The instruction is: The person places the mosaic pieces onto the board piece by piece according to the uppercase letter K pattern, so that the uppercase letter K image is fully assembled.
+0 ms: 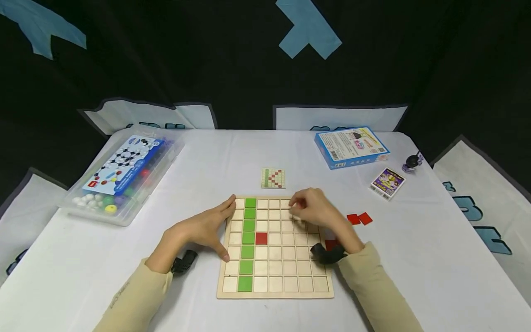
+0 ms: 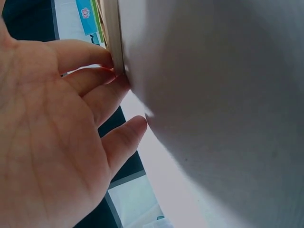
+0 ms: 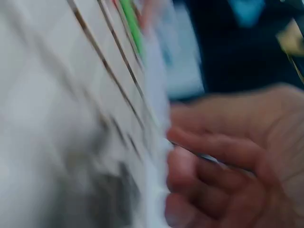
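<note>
My flat left hand (image 1: 206,229) presses the board (image 1: 275,284) holding seven green tiles (image 1: 248,238) and one red tile (image 1: 261,238); my right hand (image 1: 316,210) has curled fingers, but I cannot tell what they hold.

A staged recording booth or lab rather than a lived-in room: a white-clothed table (image 1: 232,157) stands before black drapes (image 1: 207,55) marked with pale blue tape shapes (image 1: 309,30). On the table lie only tabletop props: a clear plastic box of molecular-model balls (image 1: 120,177) at its left edge, a blue cardboard game box (image 1: 350,147) and a small purple card pack (image 1: 387,183) towards its right.
</note>
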`<state>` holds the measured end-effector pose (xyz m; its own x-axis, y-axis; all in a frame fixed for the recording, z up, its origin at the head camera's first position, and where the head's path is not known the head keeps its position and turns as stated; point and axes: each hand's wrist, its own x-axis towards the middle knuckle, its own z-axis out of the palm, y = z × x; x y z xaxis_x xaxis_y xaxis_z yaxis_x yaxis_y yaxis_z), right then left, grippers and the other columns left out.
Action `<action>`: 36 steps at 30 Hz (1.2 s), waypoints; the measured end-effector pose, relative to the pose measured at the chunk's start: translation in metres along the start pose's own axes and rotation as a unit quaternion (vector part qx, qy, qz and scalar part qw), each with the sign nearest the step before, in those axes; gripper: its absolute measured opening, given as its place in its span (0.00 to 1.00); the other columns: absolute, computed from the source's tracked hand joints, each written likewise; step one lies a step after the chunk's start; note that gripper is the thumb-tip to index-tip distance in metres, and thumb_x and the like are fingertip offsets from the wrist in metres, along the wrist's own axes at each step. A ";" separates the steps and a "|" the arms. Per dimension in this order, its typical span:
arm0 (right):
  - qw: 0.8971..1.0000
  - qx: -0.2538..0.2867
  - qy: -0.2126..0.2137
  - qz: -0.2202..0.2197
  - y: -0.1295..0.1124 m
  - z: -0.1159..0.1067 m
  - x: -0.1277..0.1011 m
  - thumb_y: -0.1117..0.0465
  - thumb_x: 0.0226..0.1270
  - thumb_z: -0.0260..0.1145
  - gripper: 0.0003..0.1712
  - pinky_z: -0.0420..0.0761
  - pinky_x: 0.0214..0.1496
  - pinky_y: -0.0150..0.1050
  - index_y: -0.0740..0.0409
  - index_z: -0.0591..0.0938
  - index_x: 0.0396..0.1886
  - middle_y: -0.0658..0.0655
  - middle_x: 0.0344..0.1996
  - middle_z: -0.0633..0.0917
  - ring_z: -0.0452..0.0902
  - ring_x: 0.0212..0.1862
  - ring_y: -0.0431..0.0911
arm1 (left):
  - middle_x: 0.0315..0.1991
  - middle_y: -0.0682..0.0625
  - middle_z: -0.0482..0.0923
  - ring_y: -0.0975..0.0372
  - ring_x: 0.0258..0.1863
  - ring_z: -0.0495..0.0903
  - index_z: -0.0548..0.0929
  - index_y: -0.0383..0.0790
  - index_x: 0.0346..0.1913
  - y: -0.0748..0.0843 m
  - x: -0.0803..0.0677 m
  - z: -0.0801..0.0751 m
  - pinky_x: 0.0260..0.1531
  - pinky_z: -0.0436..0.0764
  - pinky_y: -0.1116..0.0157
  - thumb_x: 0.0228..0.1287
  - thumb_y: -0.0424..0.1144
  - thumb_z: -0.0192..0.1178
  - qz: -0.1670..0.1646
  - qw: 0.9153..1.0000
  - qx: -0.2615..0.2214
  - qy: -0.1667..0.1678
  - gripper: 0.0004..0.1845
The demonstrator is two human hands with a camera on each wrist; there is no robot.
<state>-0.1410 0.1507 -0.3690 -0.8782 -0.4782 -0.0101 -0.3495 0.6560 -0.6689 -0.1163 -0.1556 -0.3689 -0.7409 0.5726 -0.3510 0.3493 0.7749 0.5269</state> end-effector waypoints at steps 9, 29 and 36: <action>0.981 0.045 -0.079 0.169 0.086 -0.079 -0.049 0.58 0.59 0.69 0.18 0.74 0.32 0.35 0.69 0.81 0.42 0.50 0.23 0.78 0.72 0.28 0.43 | 0.78 0.39 0.31 0.44 0.76 0.44 0.44 0.29 0.75 -0.002 -0.003 -0.003 0.71 0.56 0.46 0.31 0.54 0.81 0.000 1.000 0.012 0.005 0.73; 0.962 0.059 -0.107 0.245 0.111 -0.098 -0.070 0.59 0.52 0.75 0.17 0.71 0.36 0.36 0.65 0.80 0.35 0.49 0.21 0.74 0.71 0.32 0.44 | 0.78 0.37 0.32 0.43 0.76 0.44 0.44 0.28 0.75 -0.002 0.001 0.000 0.70 0.57 0.45 0.32 0.56 0.80 0.014 1.000 0.017 0.005 0.73; 0.968 0.037 -0.070 0.237 0.109 -0.097 -0.069 0.57 0.56 0.72 0.14 0.74 0.36 0.36 0.63 0.80 0.31 0.49 0.22 0.80 0.74 0.31 0.44 | 0.78 0.37 0.32 0.43 0.76 0.44 0.44 0.28 0.75 -0.002 0.001 0.000 0.70 0.57 0.45 0.31 0.56 0.80 0.015 1.000 0.017 0.007 0.73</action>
<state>-0.1499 0.3118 -0.3688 -0.8799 -0.2109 -0.4258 0.1111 0.7800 -0.6159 -0.1180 -0.1563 -0.3708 -0.7375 0.5918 -0.3255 0.3906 0.7668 0.5093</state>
